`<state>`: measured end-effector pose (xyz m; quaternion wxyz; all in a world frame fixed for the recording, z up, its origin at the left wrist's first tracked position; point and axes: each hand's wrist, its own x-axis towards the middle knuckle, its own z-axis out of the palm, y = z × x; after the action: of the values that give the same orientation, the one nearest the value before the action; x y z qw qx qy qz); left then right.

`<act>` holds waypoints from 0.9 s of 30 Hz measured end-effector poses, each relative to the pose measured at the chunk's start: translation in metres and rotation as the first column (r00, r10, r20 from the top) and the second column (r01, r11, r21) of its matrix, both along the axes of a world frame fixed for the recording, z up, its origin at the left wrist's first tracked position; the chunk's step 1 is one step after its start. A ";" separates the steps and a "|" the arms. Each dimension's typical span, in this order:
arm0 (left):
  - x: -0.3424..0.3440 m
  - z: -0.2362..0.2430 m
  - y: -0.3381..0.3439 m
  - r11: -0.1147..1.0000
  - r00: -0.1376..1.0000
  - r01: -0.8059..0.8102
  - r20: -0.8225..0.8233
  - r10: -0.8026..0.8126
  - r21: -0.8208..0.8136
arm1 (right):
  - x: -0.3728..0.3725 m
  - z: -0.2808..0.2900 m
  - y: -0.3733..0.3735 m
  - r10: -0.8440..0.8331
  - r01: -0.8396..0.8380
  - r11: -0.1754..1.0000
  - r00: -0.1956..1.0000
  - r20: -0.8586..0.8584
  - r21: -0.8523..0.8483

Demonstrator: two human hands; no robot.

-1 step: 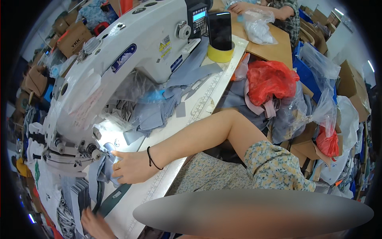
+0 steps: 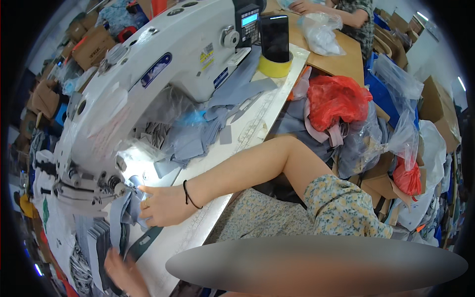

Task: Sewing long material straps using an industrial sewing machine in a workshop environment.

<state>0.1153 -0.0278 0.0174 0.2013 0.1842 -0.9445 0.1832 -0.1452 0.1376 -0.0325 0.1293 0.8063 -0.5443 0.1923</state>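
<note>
My right hand (image 2: 167, 205), with a ring and a dark cord at the wrist, lies on a grey fabric piece (image 2: 118, 223) beside the needle area of a white sewing machine (image 2: 118, 106). Its fingers are bent onto the fabric, and the fingertips are partly hidden. Lower down, my left hand (image 2: 124, 273) is smeared by motion near the hanging end of that fabric. Next to it is a stack of folded grey pieces (image 2: 100, 242). A dark green strip (image 2: 143, 242) lies on the machine bed between my hands.
Grey fabric pieces (image 2: 185, 141) lie under the machine arm. A phone (image 2: 275, 38) stands in a yellow tape roll (image 2: 273, 67) on the white table (image 2: 210, 180). Right of it are a red plastic bag (image 2: 339, 99) and cardboard boxes (image 2: 440, 111). Another person's hand (image 2: 304, 7) is at the back.
My left hand has shifted slightly right, away from the folded stack. My right hand stays on the fabric. The whole view has moved a little.
</note>
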 end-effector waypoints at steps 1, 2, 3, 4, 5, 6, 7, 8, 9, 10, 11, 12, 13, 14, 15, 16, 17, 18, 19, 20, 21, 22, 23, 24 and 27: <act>-0.018 -0.012 0.020 0.964 0.993 0.119 -0.007 -0.121 0.240 | -0.002 -0.003 0.000 0.008 -0.008 1.000 1.000 0.002 0.005; -0.048 -0.007 0.058 0.932 0.980 0.199 -0.042 -0.196 0.303 | -0.006 -0.005 0.000 0.021 -0.021 1.000 0.999 0.044 0.005; -0.069 -0.002 0.078 0.851 0.968 0.211 0.017 -0.249 0.482 | -0.010 -0.006 0.001 0.032 -0.033 0.999 0.996 0.084 0.004; -0.085 -0.009 0.088 0.841 0.957 0.283 -0.085 -0.276 0.462 | -0.014 -0.008 0.002 0.042 -0.043 0.999 0.996 0.084 0.005; -0.088 -0.015 0.083 0.815 0.958 0.288 -0.140 -0.252 0.503 | -0.017 -0.009 0.004 0.056 -0.055 0.998 0.988 0.145 -0.008; -0.087 -0.018 0.075 0.788 0.957 0.290 -0.189 -0.222 0.543 | -0.018 -0.009 0.005 0.073 -0.070 0.997 0.975 0.209 -0.022; -0.082 -0.019 0.070 0.796 0.963 0.267 -0.176 -0.202 0.544 | -0.021 -0.004 0.005 0.085 -0.088 0.996 0.980 0.181 0.007; -0.076 -0.019 0.066 0.721 0.957 0.286 -0.219 -0.189 0.631 | -0.025 -0.001 0.006 0.109 -0.111 0.994 0.975 0.196 0.001; -0.066 -0.017 0.063 0.643 0.954 0.297 -0.257 -0.158 0.706 | -0.027 0.004 0.007 0.094 -0.107 0.993 0.974 0.207 0.052; -0.059 -0.012 0.065 0.659 0.965 0.253 -0.232 -0.121 0.709 | -0.029 0.006 0.008 0.085 -0.110 0.988 0.972 0.220 0.105; -0.037 0.005 0.068 0.637 0.959 0.244 -0.282 -0.044 0.731 | -0.018 0.013 -0.003 0.132 -0.173 0.976 0.952 0.274 0.129; -0.031 0.016 0.068 0.599 0.939 0.268 -0.343 0.012 0.755 | -0.020 0.018 -0.002 0.146 -0.208 0.963 0.937 0.317 0.173; -0.032 0.024 0.064 0.672 0.903 0.366 -0.420 -0.089 0.644 | -0.025 0.016 0.002 0.107 -0.166 0.969 0.950 0.294 0.185; -0.035 0.032 0.059 0.743 0.870 0.406 -0.474 -0.136 0.533 | -0.027 0.014 0.005 0.070 -0.125 0.973 0.961 0.268 0.194; -0.047 0.041 0.052 0.800 0.828 0.470 -0.499 -0.255 0.372 | -0.032 0.013 0.011 0.058 -0.108 0.976 0.966 0.251 0.187; -0.062 0.047 0.047 0.754 0.838 0.481 -0.488 -0.245 0.447 | -0.035 0.013 0.016 0.042 -0.086 0.981 0.971 0.234 0.177; -0.077 0.060 0.044 0.772 0.884 0.437 -0.379 -0.274 0.462 | -0.034 0.018 0.019 0.061 -0.102 0.977 0.975 0.213 0.189; -0.087 0.063 0.038 0.741 0.880 0.459 -0.365 -0.305 0.490 | -0.031 0.026 0.016 0.095 -0.130 0.973 0.978 0.185 0.189; -0.100 0.049 0.025 0.772 0.906 0.416 -0.290 -0.308 0.481 | -0.029 0.030 0.014 0.069 -0.127 0.949 0.977 0.202 0.289; -0.108 0.030 0.014 0.792 0.922 0.388 -0.217 -0.321 0.473 | -0.027 0.032 0.016 0.024 -0.104 0.915 0.978 0.206 0.391; -0.111 0.012 0.007 0.798 0.925 0.378 -0.225 -0.307 0.469 | -0.028 0.027 0.019 0.004 -0.066 0.943 0.983 0.185 0.328; -0.111 0.002 0.003 0.841 0.950 0.311 -0.116 -0.291 0.443 | -0.026 0.024 0.017 0.022 -0.081 0.943 0.983 0.183 0.322; -0.109 -0.007 -0.001 0.878 0.963 0.247 -0.006 -0.268 0.411 | -0.024 0.020 0.015 0.032 -0.080 0.960 0.983 0.181 0.269; -0.108 -0.006 0.003 0.875 0.962 0.250 -0.005 -0.272 0.415 | -0.022 0.018 0.015 0.022 -0.063 0.973 0.983 0.184 0.224; -0.108 -0.009 0.016 0.914 0.942 0.336 -0.080 -0.326 0.229 | -0.026 0.018 0.010 -0.019 0.007 0.995 0.992 0.125 0.102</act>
<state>0.0072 -0.0123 0.0084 0.2247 0.0484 -0.9729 0.0273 -0.1714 0.1479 -0.0140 0.0549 0.7945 -0.5657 0.2139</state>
